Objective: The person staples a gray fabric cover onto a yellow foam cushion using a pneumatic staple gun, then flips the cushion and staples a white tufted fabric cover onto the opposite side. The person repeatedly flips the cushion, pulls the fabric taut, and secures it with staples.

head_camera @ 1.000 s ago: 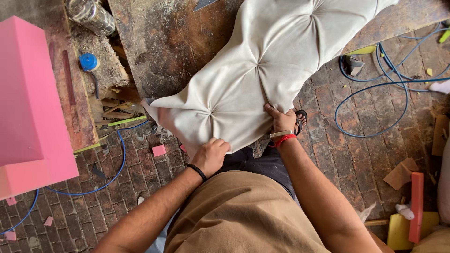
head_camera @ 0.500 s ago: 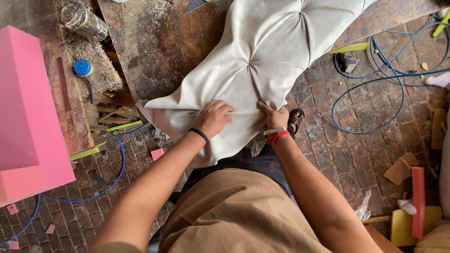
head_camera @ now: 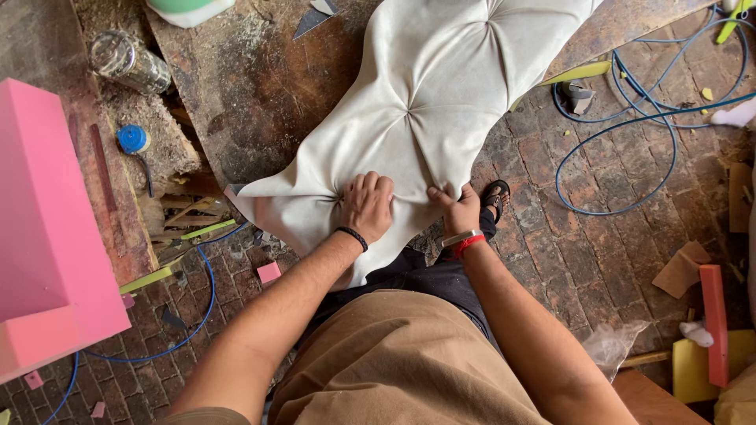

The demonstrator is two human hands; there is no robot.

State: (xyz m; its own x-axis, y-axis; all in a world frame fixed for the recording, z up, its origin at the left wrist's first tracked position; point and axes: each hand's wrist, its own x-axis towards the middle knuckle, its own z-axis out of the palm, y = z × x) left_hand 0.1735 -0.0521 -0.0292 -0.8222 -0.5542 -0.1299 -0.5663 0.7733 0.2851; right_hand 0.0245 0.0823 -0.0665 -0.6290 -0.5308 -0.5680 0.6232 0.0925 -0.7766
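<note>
Tufted cream cushion cover (head_camera: 441, 102) lies on the workbench (head_camera: 236, 86), long axis 1-to-7 o'clock, near edge overhanging. Left hand (head_camera: 366, 206) presses flat, fingers together, on it; right hand (head_camera: 458, 208) pinches the edge, at 3 o'clock of left.

Upholstery workshop: pink foam block (head_camera: 47, 236), scarred workbench (head_camera: 260, 86), blue hose (head_camera: 630, 118)

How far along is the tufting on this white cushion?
Two tufts higher up the cushion already look pulled in, with folds radiating from each. In hand: the left hand presses the cover near the lower edge while the right hand pinches it beside. Left: the loose lower corner toward the wooden bench lies unshaped.
</note>
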